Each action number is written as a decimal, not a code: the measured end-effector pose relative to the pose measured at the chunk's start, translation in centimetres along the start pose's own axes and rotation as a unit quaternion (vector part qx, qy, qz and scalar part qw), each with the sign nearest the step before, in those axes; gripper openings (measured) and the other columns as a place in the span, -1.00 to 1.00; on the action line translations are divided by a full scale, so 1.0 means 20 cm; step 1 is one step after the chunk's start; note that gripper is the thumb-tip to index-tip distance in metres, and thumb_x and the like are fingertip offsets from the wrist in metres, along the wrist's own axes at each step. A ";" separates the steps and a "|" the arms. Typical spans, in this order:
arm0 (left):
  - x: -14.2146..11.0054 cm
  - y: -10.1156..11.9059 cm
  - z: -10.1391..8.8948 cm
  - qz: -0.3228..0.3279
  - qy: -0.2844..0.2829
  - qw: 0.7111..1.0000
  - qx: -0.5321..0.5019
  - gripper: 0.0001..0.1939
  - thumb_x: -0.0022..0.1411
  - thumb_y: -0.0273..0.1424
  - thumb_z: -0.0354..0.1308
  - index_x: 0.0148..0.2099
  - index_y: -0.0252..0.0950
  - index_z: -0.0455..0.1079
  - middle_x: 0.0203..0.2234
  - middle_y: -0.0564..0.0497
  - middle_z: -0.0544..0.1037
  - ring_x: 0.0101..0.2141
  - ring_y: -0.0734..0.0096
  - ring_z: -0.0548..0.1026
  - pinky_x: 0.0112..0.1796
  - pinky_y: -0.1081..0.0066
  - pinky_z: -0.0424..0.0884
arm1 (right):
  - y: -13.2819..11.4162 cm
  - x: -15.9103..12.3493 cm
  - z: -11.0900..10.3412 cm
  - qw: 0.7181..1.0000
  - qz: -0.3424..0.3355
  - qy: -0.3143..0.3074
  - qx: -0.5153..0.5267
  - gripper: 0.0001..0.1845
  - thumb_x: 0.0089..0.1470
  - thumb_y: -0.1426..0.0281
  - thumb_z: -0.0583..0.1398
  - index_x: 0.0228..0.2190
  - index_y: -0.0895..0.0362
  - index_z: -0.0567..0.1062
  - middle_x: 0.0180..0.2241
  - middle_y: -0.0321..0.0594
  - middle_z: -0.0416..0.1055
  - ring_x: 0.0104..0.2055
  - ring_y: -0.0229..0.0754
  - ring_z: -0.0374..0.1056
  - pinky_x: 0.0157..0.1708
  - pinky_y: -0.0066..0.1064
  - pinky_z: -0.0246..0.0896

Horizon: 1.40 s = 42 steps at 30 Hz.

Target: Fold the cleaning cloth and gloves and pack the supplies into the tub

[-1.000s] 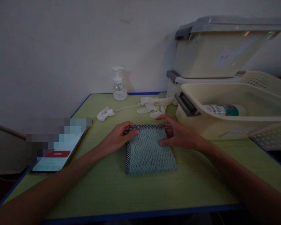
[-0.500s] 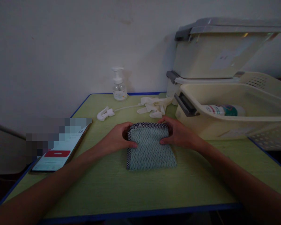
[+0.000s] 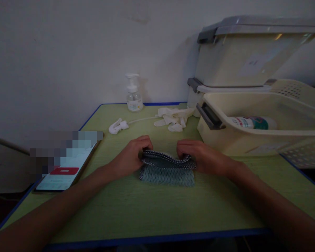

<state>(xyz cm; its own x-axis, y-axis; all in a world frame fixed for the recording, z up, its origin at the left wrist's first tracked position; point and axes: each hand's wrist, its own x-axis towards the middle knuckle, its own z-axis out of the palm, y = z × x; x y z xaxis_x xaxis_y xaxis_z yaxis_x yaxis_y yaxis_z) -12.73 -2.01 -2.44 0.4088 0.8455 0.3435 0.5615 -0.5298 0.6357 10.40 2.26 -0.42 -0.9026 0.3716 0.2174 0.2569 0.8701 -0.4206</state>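
Between my hands is a blue-grey textured cleaning cloth (image 3: 168,175) with a black-and-white checked border, in several layers. Its upper part is bent toward me, and the lower part rests on the green table. My left hand (image 3: 135,154) grips the cloth's left upper corner, fingers curled behind it. On the other side, my right hand (image 3: 201,155) is closed at the right upper edge. Both thumbs are mostly hidden by the fabric and the hands. Beyond the cloth lie a crumpled white glove (image 3: 174,119) and a white spray nozzle (image 3: 118,126) with a thin tube.
A clear pump bottle (image 3: 133,96) stands by the wall. To the left lies a lit phone (image 3: 68,171), partly pixelated. At the right sits a cream bin (image 3: 225,143) with a white-and-green bottle (image 3: 254,123) inside; a lidded storage box (image 3: 231,63) is stacked behind.
The cloth's top edge has come down and toward me, so its face is now folded over. My thumbs no longer lie visibly on its front.
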 end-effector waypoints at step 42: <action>-0.03 0.04 -0.01 0.280 -0.056 0.932 0.221 -0.66 0.25 -0.67 -0.19 -0.51 -0.35 0.25 -0.49 -0.02 0.38 -0.46 0.46 0.28 -0.39 0.44 0.28 | -0.07 -0.01 0.04 0.983 -0.035 -0.084 -0.157 -0.80 -0.03 0.68 0.00 -0.46 0.15 0.28 -0.43 -0.25 0.28 -0.35 -0.22 0.18 -0.31 -0.34 -0.06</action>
<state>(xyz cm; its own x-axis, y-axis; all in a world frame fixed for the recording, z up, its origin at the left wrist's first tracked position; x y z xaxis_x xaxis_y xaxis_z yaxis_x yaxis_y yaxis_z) -12.74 -2.90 -1.99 0.7858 0.4284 0.4460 0.4686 -0.8831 0.0226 9.92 0.81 -0.50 -0.9592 0.2723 0.0767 0.2631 0.9582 -0.1124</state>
